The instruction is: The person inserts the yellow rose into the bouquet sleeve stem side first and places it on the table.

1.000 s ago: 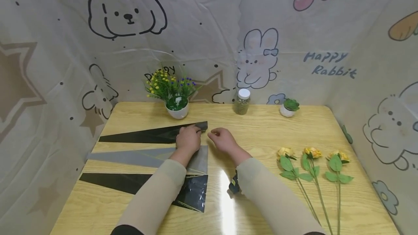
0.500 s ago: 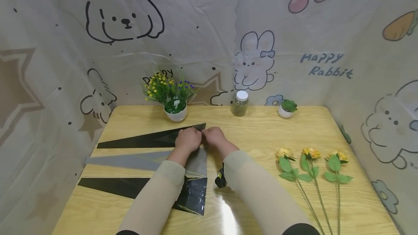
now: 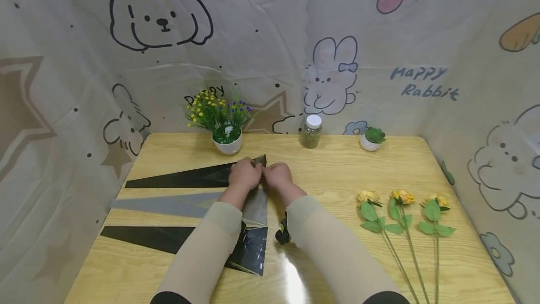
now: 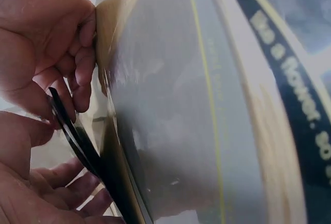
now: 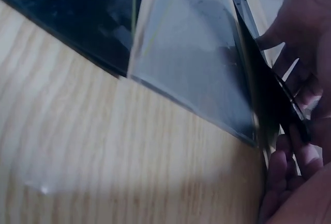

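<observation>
A long tapering black flower sleeve, like those used for bouquets, lies at the back left with its wide end to the right. My left hand pinches the film near that wide end. Close beside it, my right hand pinches its end edge. The film edge between the fingers stands up off the table in both wrist views. Below lies a grey see-through sleeve with a thin yellow line. A second black sleeve with yellow-edged lettering lies nearest me, partly under my left forearm.
Three yellow roses with long stems lie at the right of the wooden table. Along the back edge stand a potted flower plant, a white-lidded jar and a small succulent. A patterned cloth hangs behind.
My right hand has moved left from beside the black sleeve to its wide end, next to my left hand. The corner of that end now stands raised.
</observation>
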### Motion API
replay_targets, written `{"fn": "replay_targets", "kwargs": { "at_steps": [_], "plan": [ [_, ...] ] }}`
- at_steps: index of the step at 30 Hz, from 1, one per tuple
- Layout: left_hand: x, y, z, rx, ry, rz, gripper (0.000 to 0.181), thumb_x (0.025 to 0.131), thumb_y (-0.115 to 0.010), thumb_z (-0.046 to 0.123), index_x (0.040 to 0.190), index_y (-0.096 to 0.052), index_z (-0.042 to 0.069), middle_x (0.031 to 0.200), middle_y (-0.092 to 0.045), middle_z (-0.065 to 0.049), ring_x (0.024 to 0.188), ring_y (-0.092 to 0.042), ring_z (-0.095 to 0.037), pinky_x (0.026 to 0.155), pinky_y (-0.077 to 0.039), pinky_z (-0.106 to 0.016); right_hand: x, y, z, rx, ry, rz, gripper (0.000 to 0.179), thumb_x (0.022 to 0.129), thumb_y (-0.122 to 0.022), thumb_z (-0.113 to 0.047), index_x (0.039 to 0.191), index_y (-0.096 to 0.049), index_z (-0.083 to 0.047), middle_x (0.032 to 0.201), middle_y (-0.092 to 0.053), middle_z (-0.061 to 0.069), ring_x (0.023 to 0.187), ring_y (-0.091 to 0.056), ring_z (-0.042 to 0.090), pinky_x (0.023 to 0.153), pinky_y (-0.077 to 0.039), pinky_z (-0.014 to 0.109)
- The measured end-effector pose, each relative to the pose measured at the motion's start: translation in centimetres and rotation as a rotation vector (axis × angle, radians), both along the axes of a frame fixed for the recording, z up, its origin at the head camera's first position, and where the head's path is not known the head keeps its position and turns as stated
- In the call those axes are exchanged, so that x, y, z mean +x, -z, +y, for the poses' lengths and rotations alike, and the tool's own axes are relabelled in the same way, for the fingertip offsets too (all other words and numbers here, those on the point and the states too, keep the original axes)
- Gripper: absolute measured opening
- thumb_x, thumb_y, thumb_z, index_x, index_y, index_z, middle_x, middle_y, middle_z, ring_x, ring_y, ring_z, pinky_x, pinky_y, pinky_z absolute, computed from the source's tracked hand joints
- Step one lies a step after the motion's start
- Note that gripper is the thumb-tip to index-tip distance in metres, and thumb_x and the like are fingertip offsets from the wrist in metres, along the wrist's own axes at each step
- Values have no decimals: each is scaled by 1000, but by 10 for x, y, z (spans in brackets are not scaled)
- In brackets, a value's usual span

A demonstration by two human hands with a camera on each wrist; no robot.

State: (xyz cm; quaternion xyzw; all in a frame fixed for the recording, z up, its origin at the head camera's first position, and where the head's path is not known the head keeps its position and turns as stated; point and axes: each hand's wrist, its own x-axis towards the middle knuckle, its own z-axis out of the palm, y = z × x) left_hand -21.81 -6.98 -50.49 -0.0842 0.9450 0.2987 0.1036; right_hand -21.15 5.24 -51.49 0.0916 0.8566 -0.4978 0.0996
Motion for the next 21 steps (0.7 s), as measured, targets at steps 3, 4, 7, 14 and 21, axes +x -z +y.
{"fn": "replay_targets", "kwargs": {
  "at_steps": [3, 4, 7, 14, 21],
  "plan": [
    [-1, -1, 1, 21, -44, 8, 52, 108, -55, 47, 136, -66, 5, 132, -67, -18, 124, -56, -41, 99, -50, -55, -1, 4, -1, -33, 15, -7, 48, 102, -65, -18, 55, -56, -11, 53, -48, -2, 56, -46, 17, 56, -39, 28],
    [-2, -1, 1, 25, -57, 14, 54, 106, -57, 49, 135, -66, 4, 131, -67, -19, 123, -57, -41, 98, -50, -55, -1, 4, -2, -33, 12, -10, 50, 101, -64, -16, 54, -50, -14, 50, -43, -3, 53, -41, 17, 54, -36, 28],
    [-4, 0, 3, 38, -89, 19, 56, 102, -63, 53, 129, -67, 3, 127, -67, -20, 120, -60, -42, 96, -52, -55, -1, 6, -2, -23, 9, 1, 49, 98, -63, -12, 52, -46, -17, 49, -40, -5, 52, -39, 15, 53, -34, 27],
    [-8, -7, 9, 19, -142, -28, 38, 103, -68, 37, 127, -66, 7, 128, -61, -21, 121, -58, -42, 96, -52, -55, 1, 8, -3, -4, -35, 35, 50, 95, -69, -18, 50, -47, -18, 48, -42, -7, 49, -40, 12, 51, -33, 25],
    [-9, -5, 8, 58, -183, -25, 21, 108, -59, 27, 118, -66, 10, 122, -65, -16, 112, -65, -36, 91, -53, -53, 3, 11, -2, 38, -18, 59, 55, 99, -69, -28, 50, -46, -18, 48, -42, -7, 49, -41, 12, 51, -34, 25]
  ]
}}
